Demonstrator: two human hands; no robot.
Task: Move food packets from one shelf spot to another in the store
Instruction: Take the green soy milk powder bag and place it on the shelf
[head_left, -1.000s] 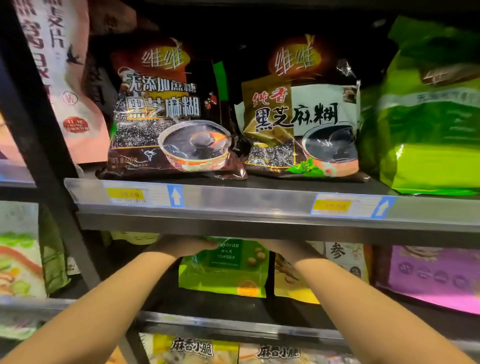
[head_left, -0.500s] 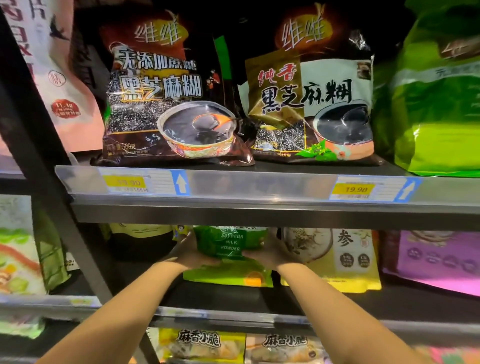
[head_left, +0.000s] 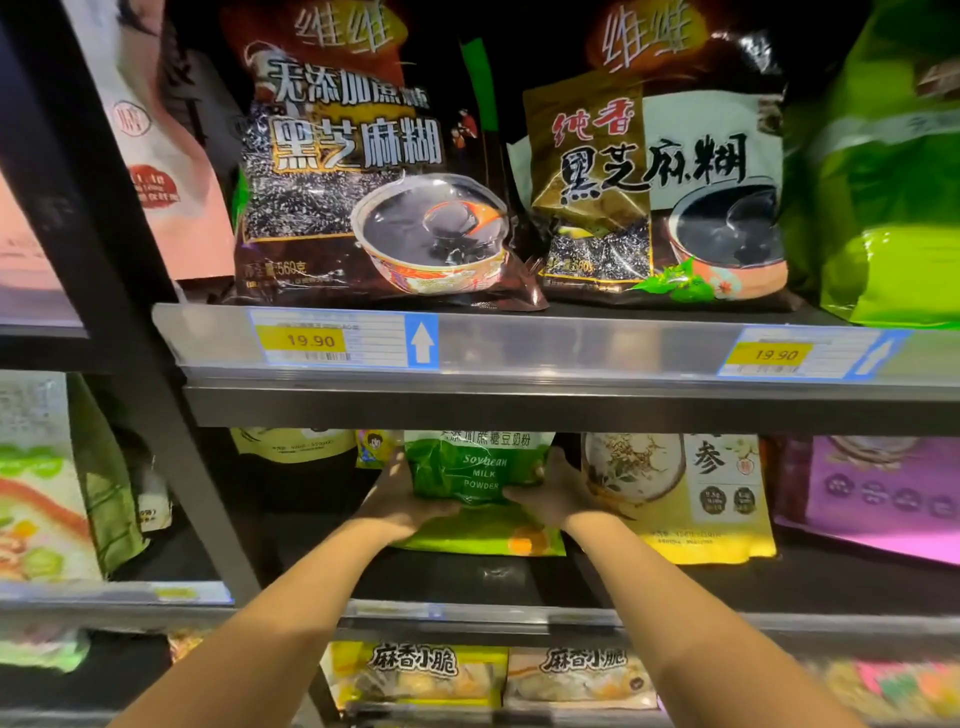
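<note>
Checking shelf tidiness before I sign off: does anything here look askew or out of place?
Nothing looks spilled or torn. The only unsettled item is the green soybean milk powder packet, held between the left hand and right hand on the middle shelf.

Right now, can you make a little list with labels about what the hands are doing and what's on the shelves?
holding: green soybean milk powder packet
left hand: grips packet's left side
right hand: grips packet's right side
shelf: middle shelf
right neighbour: yellow packet
shelf above: two black sesame paste bags, price tags 19.90
</note>
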